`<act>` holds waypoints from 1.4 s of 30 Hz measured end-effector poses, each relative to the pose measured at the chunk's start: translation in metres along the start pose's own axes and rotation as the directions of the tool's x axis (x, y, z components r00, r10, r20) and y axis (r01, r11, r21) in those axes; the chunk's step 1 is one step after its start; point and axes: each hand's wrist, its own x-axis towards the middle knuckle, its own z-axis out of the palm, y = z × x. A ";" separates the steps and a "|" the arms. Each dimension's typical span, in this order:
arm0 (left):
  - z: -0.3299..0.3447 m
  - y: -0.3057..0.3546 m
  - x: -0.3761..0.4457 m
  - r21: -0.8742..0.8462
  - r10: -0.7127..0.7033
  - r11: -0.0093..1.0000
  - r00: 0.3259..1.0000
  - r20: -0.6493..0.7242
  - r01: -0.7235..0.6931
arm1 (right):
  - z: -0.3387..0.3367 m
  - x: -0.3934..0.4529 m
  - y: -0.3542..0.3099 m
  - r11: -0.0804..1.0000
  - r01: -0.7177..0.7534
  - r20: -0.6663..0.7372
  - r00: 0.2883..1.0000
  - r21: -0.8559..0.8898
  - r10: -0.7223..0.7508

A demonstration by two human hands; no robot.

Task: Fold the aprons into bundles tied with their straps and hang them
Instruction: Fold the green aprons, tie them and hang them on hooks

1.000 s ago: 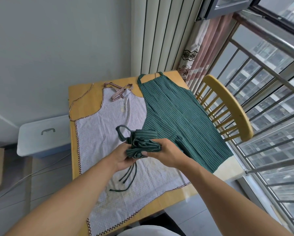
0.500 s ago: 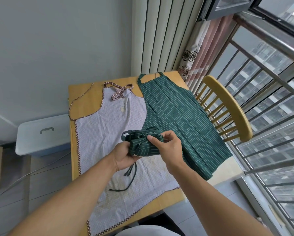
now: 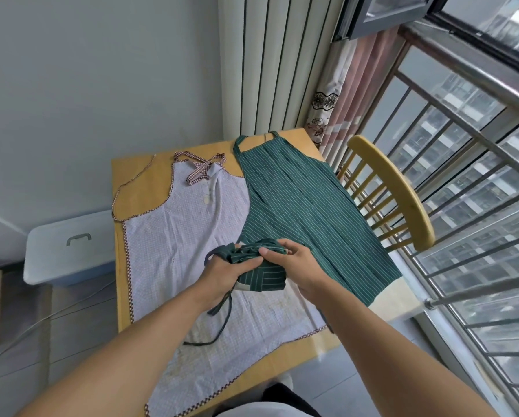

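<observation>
Green striped bundle (image 3: 259, 273) gripped between left hand (image 3: 222, 273) and right hand (image 3: 301, 267), above white checked apron (image 3: 192, 236) on table (image 3: 138, 176); strap (image 3: 223, 320) hanging below; green striped apron (image 3: 306, 206) flat alongside.

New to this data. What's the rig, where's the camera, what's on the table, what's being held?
There is no robot here: a person works with two bare hands. The single picture comes from a wide-angle camera worn on the head, looking forward and down, so the forearms enter from the bottom edge.

On the wooden table two aprons lie spread flat: a white checked apron with red-and-white trim, and a green striped apron that partly overlaps its edge.

Above them, the left hand and the right hand both grip a folded green striped bundle. Its dark straps hang down onto the white apron, so it does not look fully tied.

Beside the table are a yellow chair and a white lidded bin.
</observation>
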 end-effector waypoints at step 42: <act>0.094 0.056 -0.006 0.165 -0.197 0.978 0.844 0.500 0.131 | -0.097 -0.042 -0.036 0.941 -0.238 0.398 0.860 -0.242 0.320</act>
